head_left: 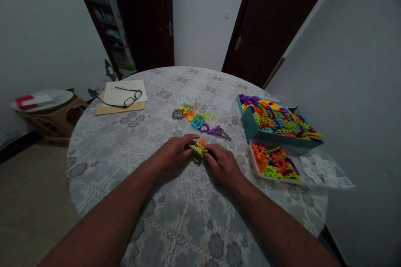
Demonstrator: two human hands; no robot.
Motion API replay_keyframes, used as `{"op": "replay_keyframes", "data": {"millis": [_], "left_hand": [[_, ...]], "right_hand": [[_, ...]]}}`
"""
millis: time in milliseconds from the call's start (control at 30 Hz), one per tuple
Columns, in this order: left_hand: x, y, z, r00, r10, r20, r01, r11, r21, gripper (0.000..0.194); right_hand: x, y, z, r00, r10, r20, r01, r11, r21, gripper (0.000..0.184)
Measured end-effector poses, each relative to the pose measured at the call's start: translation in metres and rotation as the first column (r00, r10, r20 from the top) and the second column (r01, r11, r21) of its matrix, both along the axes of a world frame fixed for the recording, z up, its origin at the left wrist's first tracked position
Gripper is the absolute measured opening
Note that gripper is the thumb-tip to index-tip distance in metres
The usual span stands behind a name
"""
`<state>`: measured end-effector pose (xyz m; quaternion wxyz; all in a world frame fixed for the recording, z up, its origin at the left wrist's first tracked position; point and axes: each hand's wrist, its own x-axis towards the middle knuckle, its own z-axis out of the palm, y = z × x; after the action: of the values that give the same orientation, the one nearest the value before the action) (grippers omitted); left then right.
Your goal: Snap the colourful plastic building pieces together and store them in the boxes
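Observation:
Between my two hands is a small cluster of joined plastic building pieces (198, 149), green and yellow with an orange point on top. My left hand (176, 152) grips its left side with thumb and fingers. On the right side, the fingers of my right hand (223, 162) close on the same cluster. Just beyond my hands, loose plastic pieces lie in a group: a blue square frame (197, 122), a purple piece (215, 131), a grey square (177, 114), a grey triangle (224, 134) and several orange, yellow and green ones.
At the right stands a teal box (250, 127) filled with colourful pieces. In front of it, a clear plastic tub (255, 167) holds more, beside white pieces (326, 171). Glasses (129, 102) rest on paper (138, 89) at the left. A patterned cloth (194, 212) covers the round table.

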<state>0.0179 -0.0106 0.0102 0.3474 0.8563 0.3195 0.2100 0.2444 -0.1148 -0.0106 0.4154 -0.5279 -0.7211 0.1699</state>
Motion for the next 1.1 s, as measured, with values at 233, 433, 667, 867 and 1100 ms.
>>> {"op": "replay_keyframes", "data": {"millis": [233, 433, 667, 867, 1100], "left_hand": [[0.0, 0.002, 0.002, 0.998, -0.06, -0.008, 0.06, 0.998, 0.022, 0.02], [-0.005, 0.006, 0.01, 0.997, 0.021, -0.075, -0.02, 1.0, 0.013, 0.013], [-0.004, 0.007, 0.009, 0.993, 0.043, -0.106, -0.04, 0.999, 0.029, 0.012], [-0.004, 0.009, 0.006, 0.995, 0.044, -0.091, -0.041, 0.998, 0.042, 0.012], [-0.009, 0.012, 0.009, 0.991, 0.12, -0.064, -0.115, 0.991, 0.074, 0.012]], "right_hand": [[0.001, 0.0, 0.0, 0.998, -0.002, 0.07, -0.002, 0.998, 0.064, 0.032], [0.009, 0.003, -0.003, 0.956, -0.031, 0.291, 0.026, 0.999, 0.021, 0.04], [0.011, -0.002, 0.014, 0.75, -0.155, 0.643, 0.263, 0.962, -0.075, 0.02], [0.025, -0.002, 0.02, 0.633, -0.265, 0.728, 0.444, 0.894, -0.061, 0.025], [0.008, -0.004, 0.0, 0.795, -0.022, 0.606, 0.082, 0.994, -0.072, 0.051]]}}
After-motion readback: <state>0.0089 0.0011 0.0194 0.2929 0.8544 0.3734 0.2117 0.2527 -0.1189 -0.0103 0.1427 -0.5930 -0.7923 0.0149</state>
